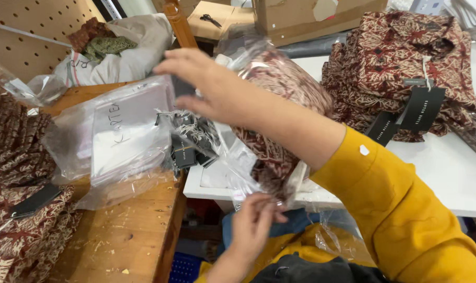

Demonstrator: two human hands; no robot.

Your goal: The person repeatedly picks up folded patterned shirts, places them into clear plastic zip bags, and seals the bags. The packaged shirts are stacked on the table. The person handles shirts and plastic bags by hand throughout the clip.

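Observation:
A folded dark red patterned shirt (280, 89) sits inside a clear plastic bag (238, 157) over the white table's (447, 167) near edge. My right hand (206, 86), in a yellow sleeve, reaches across and presses on the bag's upper end. My left hand (253, 222) pinches the bag's lower open end below the table edge. A black and white patterned garment with a black tag (190, 139) lies just left of the bag.
A stack of folded red patterned shirts with black tags (400, 68) is on the white table at the right. Clear bags holding white paper (117, 136) lie on a wooden bench (122, 236). More patterned fabric (18, 199) lies at the left. A cardboard box (306, 18) stands behind.

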